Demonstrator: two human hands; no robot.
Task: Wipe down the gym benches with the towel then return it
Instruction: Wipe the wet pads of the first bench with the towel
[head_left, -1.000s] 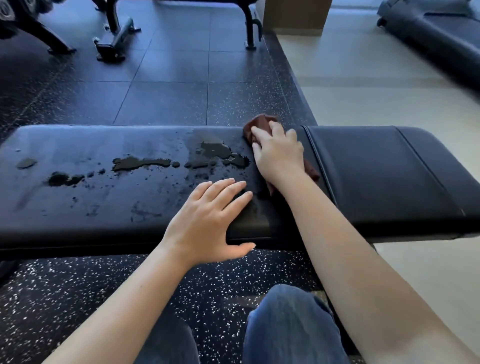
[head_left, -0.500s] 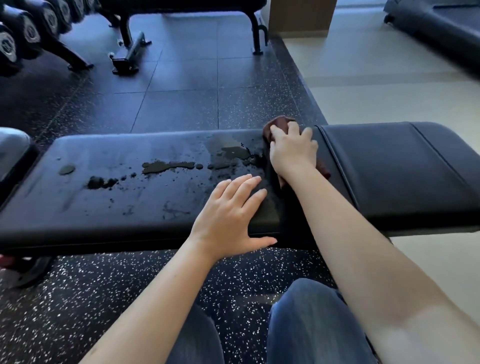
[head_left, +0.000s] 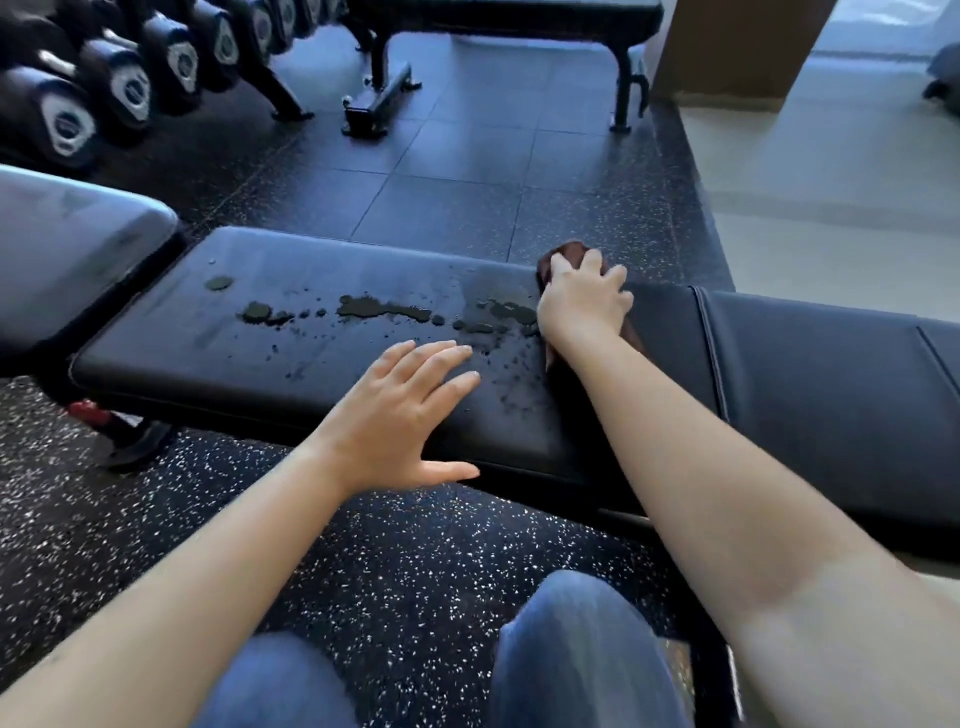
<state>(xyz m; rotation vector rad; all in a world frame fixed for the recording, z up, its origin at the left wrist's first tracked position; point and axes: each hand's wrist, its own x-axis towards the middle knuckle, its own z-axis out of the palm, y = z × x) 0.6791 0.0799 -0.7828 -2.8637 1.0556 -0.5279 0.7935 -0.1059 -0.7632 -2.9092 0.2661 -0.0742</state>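
Observation:
A long black padded gym bench lies across the view, with dark wet puddles along its middle. My right hand presses a brown towel onto the pad near the far edge, just right of the puddles and left of the pad's seam. Its fingers curl over the cloth, and most of the towel is hidden beneath the hand and wrist. My left hand lies flat with spread fingers on the bench's near edge, holding nothing.
A second bench pad butts in from the left. A dumbbell rack stands at the back left and another bench frame at the back. Speckled rubber floor meets pale tile on the right. My knees are below.
The view has swung left, bringing the dumbbell rack and the second bench pad into sight. My right hand with the towel has edged toward the far side; the left hand stays planted.

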